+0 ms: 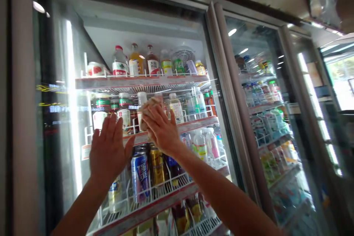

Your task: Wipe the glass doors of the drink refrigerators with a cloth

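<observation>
The right hand (163, 128) has hold of a bunched cloth (147, 115), its fingers nearly straight and laid over it; the broad palm-down hold probably spreads pressure across the glass door (177, 22). Seen through the glass, the cloth covers part of the front edge of the middle shelf (199, 123), near its center. The left hand (109, 151) is open, fingers extended and thumb apart, with nothing visible in it, in front of that edge's left end; it may be bracing, though I cannot tell if it touches the glass.

Drinks stand upright behind wire rails, which presumably stop them tipping over the shelf edges. Toward the left of the top shelf (138, 82), 1 red-capped bottle (120, 62) reads "农夫"; 1 dark bottle (152, 62) starts with "大", the rest unclear. The blue can's (140, 177) large characters are too blurred to read. Mirrored lettering (47, 88) near the door's left edge is illegible.
</observation>
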Tool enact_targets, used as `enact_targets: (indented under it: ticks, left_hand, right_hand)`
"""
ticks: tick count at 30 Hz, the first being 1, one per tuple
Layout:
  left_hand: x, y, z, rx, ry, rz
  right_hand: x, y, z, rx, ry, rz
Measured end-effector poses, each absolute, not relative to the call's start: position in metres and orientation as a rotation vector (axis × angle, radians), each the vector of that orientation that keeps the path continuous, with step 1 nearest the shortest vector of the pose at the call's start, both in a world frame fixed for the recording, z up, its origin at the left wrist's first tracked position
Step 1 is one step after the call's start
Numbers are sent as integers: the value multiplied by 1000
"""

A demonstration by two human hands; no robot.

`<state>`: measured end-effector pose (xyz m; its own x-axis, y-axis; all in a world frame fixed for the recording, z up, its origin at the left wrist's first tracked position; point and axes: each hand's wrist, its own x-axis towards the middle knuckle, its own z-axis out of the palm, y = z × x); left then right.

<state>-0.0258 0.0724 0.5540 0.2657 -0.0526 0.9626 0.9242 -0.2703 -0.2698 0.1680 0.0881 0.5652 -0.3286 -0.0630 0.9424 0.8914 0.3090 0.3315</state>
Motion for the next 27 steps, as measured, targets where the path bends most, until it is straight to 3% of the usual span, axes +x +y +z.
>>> enact_targets:
  ticks: [6,12,19,24,27]
  left_hand:
    - [-23,70,553,-1535,-870,-1215]
    - [-23,69,553,-1545,-890,-1230]
    - [-22,70,552,-1548,-905,-1213]
    - [-22,70,552,-1519,-911,-1199]
    - [-21,71,551,-1509,-927,-1186]
  right_hand:
    - [224,98,556,-975,-1229,-961]
    - [224,98,554,-942,-1456,-1083]
    - [261,105,549,-1134,-1161,-897]
    - [248,100,530,-965,-1470,-1093]
    - [274,106,531,-1039,-1221,-1006]
